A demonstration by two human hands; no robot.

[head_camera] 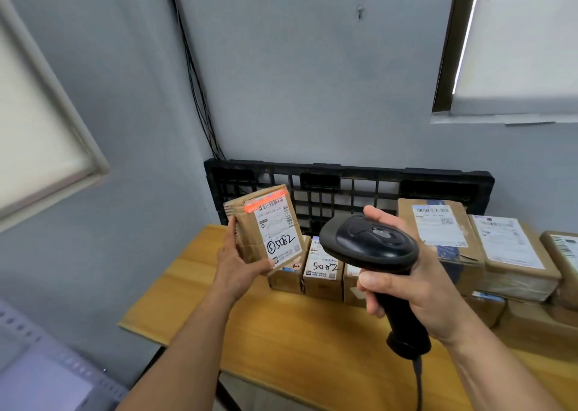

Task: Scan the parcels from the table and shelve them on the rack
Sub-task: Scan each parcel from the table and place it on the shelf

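Note:
My left hand [237, 266] holds a small cardboard parcel [250, 232] up above the wooden table [281, 332], its white label marked "5082" turned towards me. A red scan line falls across the barcode at the label's top. My right hand [416, 288] grips the handle of a black barcode scanner [369, 248] that points at the parcel. Several more cardboard parcels [323, 270] stand in a row on the table behind, and bigger ones [506, 254] are stacked at the right.
A black plastic pallet [344, 182] leans against the grey wall behind the table. The scanner's cable [417, 385] hangs down over the table's front. A pale perforated rack upright [37, 342] shows at the lower left. A window with a blind [516, 50] is at the upper right.

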